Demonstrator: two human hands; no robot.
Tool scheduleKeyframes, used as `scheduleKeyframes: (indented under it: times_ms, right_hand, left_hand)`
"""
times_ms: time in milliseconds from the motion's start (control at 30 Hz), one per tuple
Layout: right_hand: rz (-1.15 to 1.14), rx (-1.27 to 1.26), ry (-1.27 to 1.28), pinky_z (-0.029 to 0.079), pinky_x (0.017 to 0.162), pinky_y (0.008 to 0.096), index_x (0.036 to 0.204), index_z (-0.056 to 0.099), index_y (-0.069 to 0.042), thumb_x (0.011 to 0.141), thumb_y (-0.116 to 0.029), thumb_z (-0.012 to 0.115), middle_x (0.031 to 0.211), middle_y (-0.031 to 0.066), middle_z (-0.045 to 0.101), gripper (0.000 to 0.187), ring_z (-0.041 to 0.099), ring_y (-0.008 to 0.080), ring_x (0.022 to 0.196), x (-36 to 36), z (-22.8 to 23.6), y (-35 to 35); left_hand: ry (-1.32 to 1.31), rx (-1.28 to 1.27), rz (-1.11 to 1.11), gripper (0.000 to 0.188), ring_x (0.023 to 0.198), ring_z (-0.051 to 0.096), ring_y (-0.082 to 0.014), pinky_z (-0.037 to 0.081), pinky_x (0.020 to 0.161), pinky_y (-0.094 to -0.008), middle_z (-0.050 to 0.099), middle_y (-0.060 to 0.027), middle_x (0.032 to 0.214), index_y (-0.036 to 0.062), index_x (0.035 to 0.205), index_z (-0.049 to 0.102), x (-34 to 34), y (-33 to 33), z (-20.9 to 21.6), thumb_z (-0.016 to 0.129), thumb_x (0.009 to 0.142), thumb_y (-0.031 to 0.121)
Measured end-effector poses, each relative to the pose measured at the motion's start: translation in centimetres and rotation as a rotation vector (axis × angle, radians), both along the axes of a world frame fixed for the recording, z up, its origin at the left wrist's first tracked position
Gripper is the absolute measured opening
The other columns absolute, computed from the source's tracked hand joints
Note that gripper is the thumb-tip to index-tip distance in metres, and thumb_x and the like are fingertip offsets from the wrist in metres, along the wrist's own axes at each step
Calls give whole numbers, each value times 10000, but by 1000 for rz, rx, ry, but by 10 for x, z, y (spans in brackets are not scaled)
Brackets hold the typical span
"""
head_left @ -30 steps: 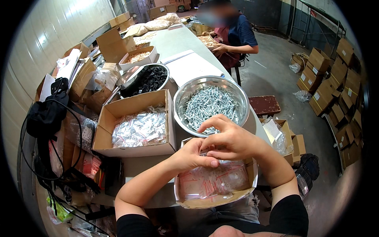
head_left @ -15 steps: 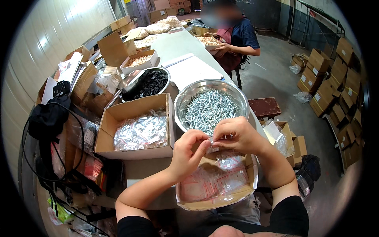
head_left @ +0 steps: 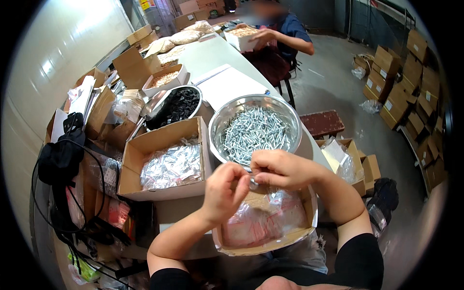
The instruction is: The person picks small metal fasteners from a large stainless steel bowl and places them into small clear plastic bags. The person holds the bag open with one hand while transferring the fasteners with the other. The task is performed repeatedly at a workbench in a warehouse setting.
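Observation:
My left hand (head_left: 223, 191) and my right hand (head_left: 284, 169) meet over the near side of a steel bowl (head_left: 216, 112) heaped with screws (head_left: 253, 133). Both are closed in a pinch on a small clear plastic bag (head_left: 253, 183), mostly hidden by the fingers; its contents cannot be made out. Just below them, a shallow cardboard tray (head_left: 270, 246) holds flat clear bags with red edging (head_left: 256, 224). Left of the bowl stands an open cardboard box (head_left: 162, 194) with many filled clear packets (head_left: 171, 166) in it.
Behind the box is a metal bowl of black parts (head_left: 180, 104). White paper (head_left: 227, 84) lies on the table, with a box of tan pieces (head_left: 164, 79) beyond. Across the table a co-worker (head_left: 290, 36) holds a white box (head_left: 244, 41). A red-brown stool (head_left: 323, 123) and stacked cartons (head_left: 386, 72) stand right.
My joined hands have shifted slightly down and left, still pinching the small bag. The co-worker's box has moved left and tilted. The view has shifted a little.

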State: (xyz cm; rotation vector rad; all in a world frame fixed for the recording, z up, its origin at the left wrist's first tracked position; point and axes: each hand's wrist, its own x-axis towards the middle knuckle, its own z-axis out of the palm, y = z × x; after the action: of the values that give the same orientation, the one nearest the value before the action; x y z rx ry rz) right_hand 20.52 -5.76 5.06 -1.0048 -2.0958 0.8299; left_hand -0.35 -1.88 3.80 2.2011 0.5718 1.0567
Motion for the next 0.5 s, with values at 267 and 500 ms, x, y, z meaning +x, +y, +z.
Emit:
scheduleKeyframes:
  times_ms: [267,500]
  right_hand:
    - [-463,310,-186,475,745,421,907,641,-45,895,-369,615,883,146,636,326,618,319,859,33,-24,27]
    - [-361,-77,-865,485,873,429,1087,709,-144,816,-821,323,1054,115,698,825,652,282,1017,23,-28,26]
  left_hand:
    - [-400,314,400,143,694,451,-88,393,629,-220,520,-4,817,30,985,602,-28,54,24,640,860,-29]
    - [605,325,-776,401,1118,574,-297,490,908,-397,571,-133,1254,73,1164,629,2,-5,2,646,764,52]
